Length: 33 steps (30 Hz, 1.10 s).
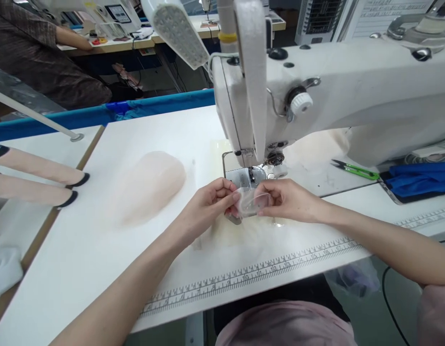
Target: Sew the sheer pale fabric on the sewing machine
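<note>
A small, thin translucent piece [248, 205] is stretched between my two hands, just in front of the needle area of a white sewing machine [227, 115]. My left hand [215, 199] pinches its left edge between thumb and fingers. On the opposite edge, my right hand [285, 199] has a similar pinch. Whether the piece is sheer cloth or soft plastic is not plain. Behind it, the metal presser foot [251, 175] and plate are partly covered by my fingers. A sheer beige fabric piece [161, 180] lies on the white table to the left of my left hand.
Green thread snips [359, 170] and a blue cloth [420, 179] lie at right. A printed ruler [246, 279] runs along the table's front edge. Two beige tubes with black ends [38, 166] stick in from the left. Another person [38, 57] sits beyond the blue-covered edge.
</note>
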Available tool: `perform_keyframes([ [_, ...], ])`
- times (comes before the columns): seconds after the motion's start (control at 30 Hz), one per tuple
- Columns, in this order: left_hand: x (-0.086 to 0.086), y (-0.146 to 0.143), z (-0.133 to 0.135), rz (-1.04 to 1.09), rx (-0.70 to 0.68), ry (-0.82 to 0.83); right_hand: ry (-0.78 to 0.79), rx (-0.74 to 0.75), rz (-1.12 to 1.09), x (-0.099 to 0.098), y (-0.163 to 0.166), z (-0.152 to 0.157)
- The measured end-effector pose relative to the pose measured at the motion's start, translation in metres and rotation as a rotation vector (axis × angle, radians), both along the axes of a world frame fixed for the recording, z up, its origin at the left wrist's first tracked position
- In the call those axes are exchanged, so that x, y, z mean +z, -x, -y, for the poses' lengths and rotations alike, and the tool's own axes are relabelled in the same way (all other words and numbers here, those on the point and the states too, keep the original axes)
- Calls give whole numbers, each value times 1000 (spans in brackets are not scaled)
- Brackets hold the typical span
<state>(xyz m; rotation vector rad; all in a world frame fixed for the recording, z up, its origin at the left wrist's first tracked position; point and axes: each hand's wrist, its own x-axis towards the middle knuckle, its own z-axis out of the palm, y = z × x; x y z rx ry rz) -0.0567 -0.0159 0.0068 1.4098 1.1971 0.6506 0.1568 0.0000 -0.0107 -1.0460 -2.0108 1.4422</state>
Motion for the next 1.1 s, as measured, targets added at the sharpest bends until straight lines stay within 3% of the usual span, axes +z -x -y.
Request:
perform_keyframes([
  [0.33,-4,-6,9,-320,-73,-303,-13,-83,-80,1,0,-1],
  [0.5,-10,-11,15,-321,29,-328,-34,-144,-133,-6,2,2],
  [0.67,-18,-11,19,-411,85,-543,38,-138,-244,-8,5,6],
  [0.77,-19,-10,20,-420,85,-587,-68,-151,-209,-7,6,8],
  [0.97,-18,-11,19,-365,84,-495,-339,-104,-114,-7,5,10],
  [1.1,-18,-12,19,-358,95,-482,-415,-97,-95,-9,4,10],
])
